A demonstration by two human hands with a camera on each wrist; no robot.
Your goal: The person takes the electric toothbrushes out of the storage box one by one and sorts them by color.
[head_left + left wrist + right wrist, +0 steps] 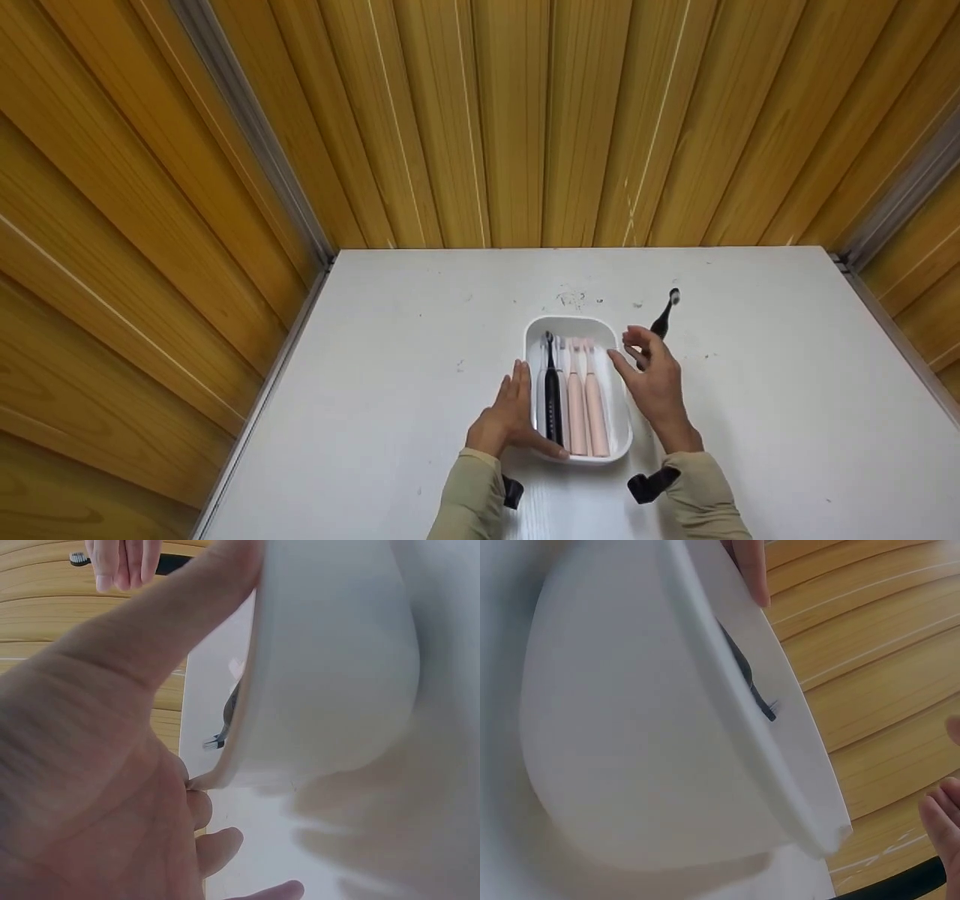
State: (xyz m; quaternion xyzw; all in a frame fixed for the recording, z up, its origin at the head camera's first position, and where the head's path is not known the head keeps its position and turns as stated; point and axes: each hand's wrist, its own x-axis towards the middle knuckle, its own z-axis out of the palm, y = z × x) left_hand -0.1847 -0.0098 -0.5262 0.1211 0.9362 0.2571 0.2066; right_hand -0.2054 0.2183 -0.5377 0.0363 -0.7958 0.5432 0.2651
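Note:
A white rectangular bin (pixel 624 442) with rounded corners holds several electric toothbrushes side by side, heads toward the far end. Among them are a black toothbrush (pixel 553 397) and two pink toothbrushes (pixel 575 405); paler ones are partly hidden. My left hand (pixel 514 416) rests against the bin's left side with fingers extended, its thumb across the near rim. Above the table to the right of the bin, my right hand (pixel 658 382) holds another black toothbrush (pixel 661 321) between thumb and fingers. That brush's bristled head points away, and the fingers hide part of its handle.
The bin stands on a white table (pixel 390 390) with small dark marks beyond the bin. Yellow wood-patterned panels (pixel 510 135) rise behind the table and at both sides, with grey metal posts (pixel 255 127) at the corners.

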